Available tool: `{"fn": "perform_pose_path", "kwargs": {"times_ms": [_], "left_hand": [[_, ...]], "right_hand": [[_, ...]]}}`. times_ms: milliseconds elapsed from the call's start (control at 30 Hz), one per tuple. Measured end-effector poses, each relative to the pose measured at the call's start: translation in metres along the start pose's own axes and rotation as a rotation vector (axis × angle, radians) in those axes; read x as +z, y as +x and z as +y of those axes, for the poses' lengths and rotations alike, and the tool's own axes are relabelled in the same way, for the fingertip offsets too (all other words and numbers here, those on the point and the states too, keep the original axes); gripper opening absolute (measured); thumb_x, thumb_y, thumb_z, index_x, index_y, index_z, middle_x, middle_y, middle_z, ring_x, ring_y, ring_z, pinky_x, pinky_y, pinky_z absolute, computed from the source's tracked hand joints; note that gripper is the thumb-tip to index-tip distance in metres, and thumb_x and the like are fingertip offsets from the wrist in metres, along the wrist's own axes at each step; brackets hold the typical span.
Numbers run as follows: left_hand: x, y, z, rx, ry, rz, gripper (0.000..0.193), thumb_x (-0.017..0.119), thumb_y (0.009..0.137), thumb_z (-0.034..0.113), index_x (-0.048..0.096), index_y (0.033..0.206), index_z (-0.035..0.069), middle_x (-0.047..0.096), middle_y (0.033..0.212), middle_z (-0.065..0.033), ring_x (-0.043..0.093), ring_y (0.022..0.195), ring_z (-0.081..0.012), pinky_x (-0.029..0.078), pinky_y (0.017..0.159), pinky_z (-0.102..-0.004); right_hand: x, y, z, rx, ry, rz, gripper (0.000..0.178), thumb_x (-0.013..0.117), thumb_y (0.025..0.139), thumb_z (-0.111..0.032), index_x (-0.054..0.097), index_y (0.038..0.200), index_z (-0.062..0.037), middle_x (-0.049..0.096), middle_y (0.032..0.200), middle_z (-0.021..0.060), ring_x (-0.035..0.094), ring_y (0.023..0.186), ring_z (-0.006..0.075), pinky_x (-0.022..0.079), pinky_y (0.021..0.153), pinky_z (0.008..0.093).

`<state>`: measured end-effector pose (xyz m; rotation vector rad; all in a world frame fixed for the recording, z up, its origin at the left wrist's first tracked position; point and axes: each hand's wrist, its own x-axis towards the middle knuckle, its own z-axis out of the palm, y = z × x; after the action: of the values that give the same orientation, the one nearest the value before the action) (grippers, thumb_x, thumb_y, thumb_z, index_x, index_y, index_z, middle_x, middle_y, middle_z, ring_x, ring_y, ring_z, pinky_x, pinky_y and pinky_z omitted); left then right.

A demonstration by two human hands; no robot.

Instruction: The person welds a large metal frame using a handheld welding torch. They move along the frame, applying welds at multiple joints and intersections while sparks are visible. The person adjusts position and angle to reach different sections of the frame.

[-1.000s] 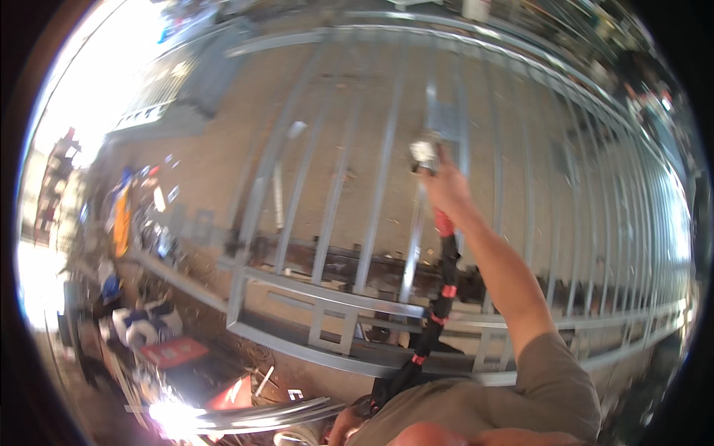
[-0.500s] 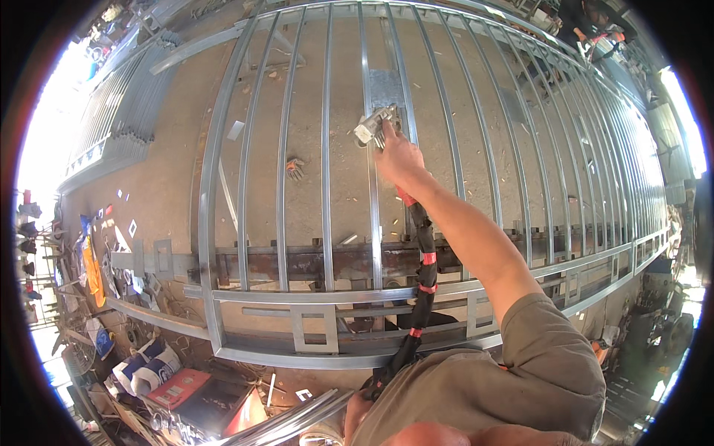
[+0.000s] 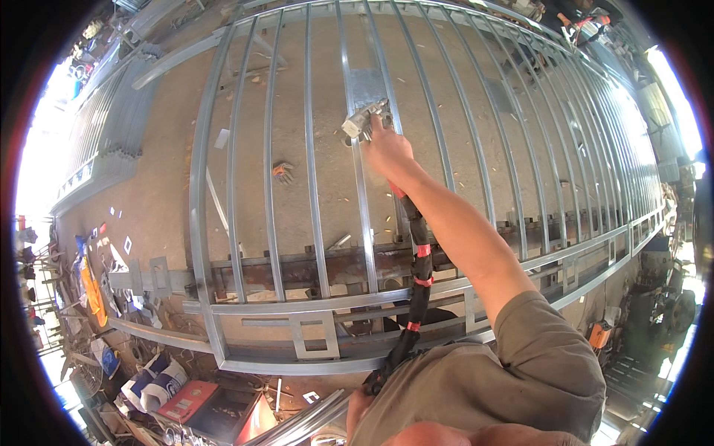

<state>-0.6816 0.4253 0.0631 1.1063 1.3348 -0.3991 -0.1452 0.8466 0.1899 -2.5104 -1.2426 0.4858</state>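
Note:
My right hand (image 3: 388, 152) is closed round a silver gun-like tool (image 3: 363, 122), my arm stretched forward. The tool sits over one of the long bars (image 3: 362, 201) of a large galvanised metal frame (image 3: 297, 305). Just beyond it, a grey metal plate (image 3: 367, 83) spans the space between two bars. From the tool a thick black hose (image 3: 422, 293), bound with red tape, runs back toward my body. Part of my left arm (image 3: 358, 410) shows low down beside the hose; its fingers are hidden.
An orange-and-grey glove (image 3: 282, 173) lies on the floor among the bars. Bundled metal tubes (image 3: 111, 160) are stacked at the left. A red-and-black box (image 3: 201, 405) stands at lower left. Rusty beams (image 3: 297, 279) run under the frame. Another person (image 3: 584, 26) is at far right.
The scene has shifted slightly, with the frame's bars now further left in view. My right hand still holds the tool at about the same place on the bar.

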Motion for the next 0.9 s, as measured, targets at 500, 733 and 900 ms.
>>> {"fn": "perform_pose_path", "kwargs": {"times_ms": [500,733,900], "left_hand": [[0.003,0.001,-0.002,0.018,-0.010,0.016,0.050,0.080,0.076,0.031,0.076,0.116,0.003,0.077,0.103,-0.0240,0.076,0.104,-0.0340,0.056,0.090,-0.0429],[0.006,0.003,-0.010,0.063,-0.021,0.026,0.048,0.080,0.076,0.030,0.077,0.115,0.002,0.078,0.102,-0.0238,0.076,0.104,-0.0344,0.056,0.090,-0.0428],[-0.002,-0.015,0.014,0.034,-0.037,0.054,0.047,0.079,0.076,0.029,0.077,0.114,0.002,0.078,0.101,-0.0233,0.076,0.103,-0.0339,0.056,0.090,-0.0424]], "right_hand": [[0.003,0.001,-0.019,0.014,-0.024,0.011,0.053,0.055,0.098,-0.018,0.039,0.145,-0.0003,0.067,0.119,0.0304,0.071,0.107,0.0465,0.058,0.090,0.0521],[-0.001,-0.007,-0.025,0.031,-0.035,-0.001,0.053,0.057,0.099,-0.021,0.039,0.145,0.0002,0.066,0.120,0.0320,0.070,0.109,0.0461,0.057,0.092,0.0522],[0.002,-0.009,-0.024,0.024,-0.020,0.012,0.054,0.058,0.098,-0.020,0.039,0.145,0.0002,0.066,0.121,0.0321,0.070,0.111,0.0458,0.057,0.093,0.0526]]}}
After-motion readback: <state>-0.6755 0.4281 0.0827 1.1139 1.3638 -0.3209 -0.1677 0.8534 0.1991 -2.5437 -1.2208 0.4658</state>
